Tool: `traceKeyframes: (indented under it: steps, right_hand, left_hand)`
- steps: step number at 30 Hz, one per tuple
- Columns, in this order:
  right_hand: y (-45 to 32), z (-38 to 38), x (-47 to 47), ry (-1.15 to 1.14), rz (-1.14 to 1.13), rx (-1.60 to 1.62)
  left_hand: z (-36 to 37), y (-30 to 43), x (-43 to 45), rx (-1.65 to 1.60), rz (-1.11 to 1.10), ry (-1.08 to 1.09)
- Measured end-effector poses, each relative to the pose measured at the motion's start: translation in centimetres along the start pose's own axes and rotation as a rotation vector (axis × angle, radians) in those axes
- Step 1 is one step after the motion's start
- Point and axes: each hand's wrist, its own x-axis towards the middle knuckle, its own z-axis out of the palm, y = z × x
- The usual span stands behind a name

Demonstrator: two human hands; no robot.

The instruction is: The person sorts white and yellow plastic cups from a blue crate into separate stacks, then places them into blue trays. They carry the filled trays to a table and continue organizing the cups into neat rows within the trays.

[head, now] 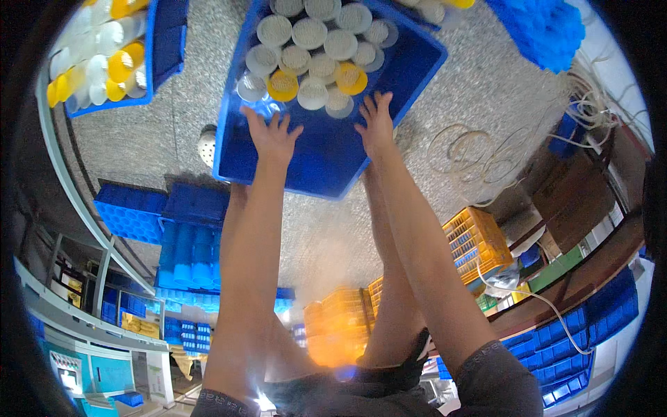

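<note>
A large blue plastic tub (312, 151) lies before me, with white and yellow tubes or cups packed in rows in its far part, their round ends towards me. Over the tub's near left part is my left hand (271, 136), fingers spread, beside a clear shiny piece (266, 104) at the corner of the rows. My right hand (376, 122) is at the tub's right side, fingers apart, just below a white cup (339, 103) and a yellow cup (351, 78). Neither hand shows anything in its grasp; whether the fingertips touch the cups is not clear.
Another blue tub (151, 57) with white and yellow cups stands at upper left. Blue cup stacks (190, 255) lie lower left. A blue bundle (547, 34) is at upper right. Coiled hose (469, 148) and an orange crate (477, 245) are on the right. A perforated white shoe (207, 148) shows beside the tub.
</note>
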Motion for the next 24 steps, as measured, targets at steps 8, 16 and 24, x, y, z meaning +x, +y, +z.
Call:
traceKeyframes:
  steps: [8,16,24]
  right_hand:
    - [-3.3,-5.7,-9.1,0.086,-0.051,-0.368]
    - [-9.9,-3.4,-15.1,0.272,-0.291,-0.679]
    - [-22.9,13.4,-14.6,0.039,-1.032,-1.118]
  left_hand:
    - [-4.0,0.8,-12.0,-0.022,-0.041,0.100]
    - [-9.9,8.1,-17.1,0.061,0.114,0.052]
    - [-15.3,14.9,-12.6,0.284,0.375,0.247]
